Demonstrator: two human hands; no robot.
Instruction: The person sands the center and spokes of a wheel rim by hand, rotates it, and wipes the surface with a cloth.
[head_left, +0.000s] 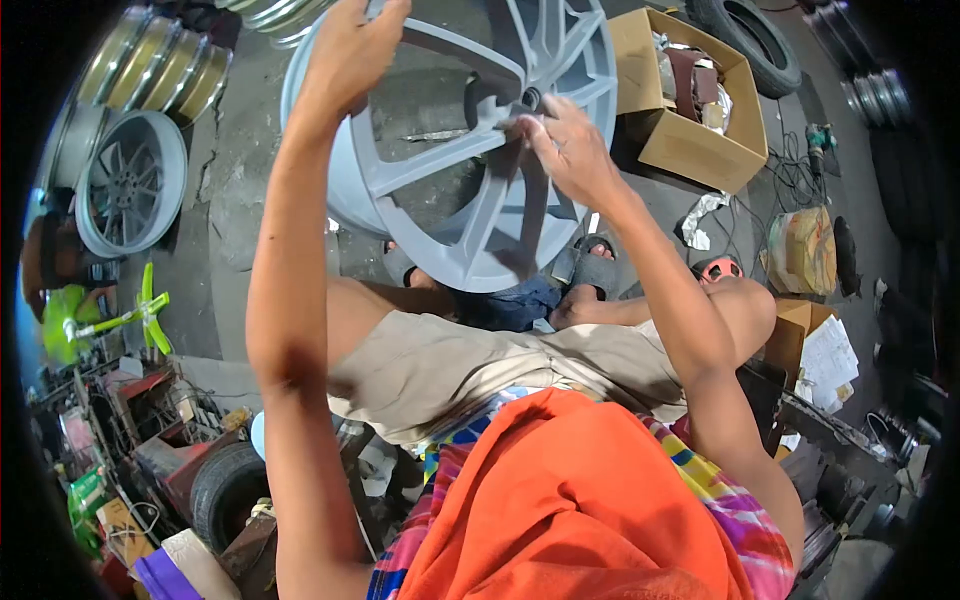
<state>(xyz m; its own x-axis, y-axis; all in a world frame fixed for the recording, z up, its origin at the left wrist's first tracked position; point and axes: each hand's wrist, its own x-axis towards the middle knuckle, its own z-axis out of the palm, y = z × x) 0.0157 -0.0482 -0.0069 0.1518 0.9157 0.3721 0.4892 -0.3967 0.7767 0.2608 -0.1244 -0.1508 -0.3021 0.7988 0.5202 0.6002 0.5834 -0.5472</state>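
Note:
A grey alloy wheel rim (435, 163) with several spokes stands tilted in front of me, its lower edge between my feet. My left hand (350, 55) is closed round its upper left edge; the fingertips are partly out of view at the top. Close to the hub, my right hand (575, 155) is closed with thumb and fingers pinched together against a spoke. Whatever sits in that pinch is too small and blurred to name. An orange cloth (570, 490) hangs over my chest.
At the right stands an open cardboard box (700, 150) of scraps, with a tyre (745, 45) behind it. Another wheel rim (130, 185) leans at the left, above a green fan (150, 310). A second tyre (230, 495) lies among clutter at lower left. Cables (790, 175) trail on the floor.

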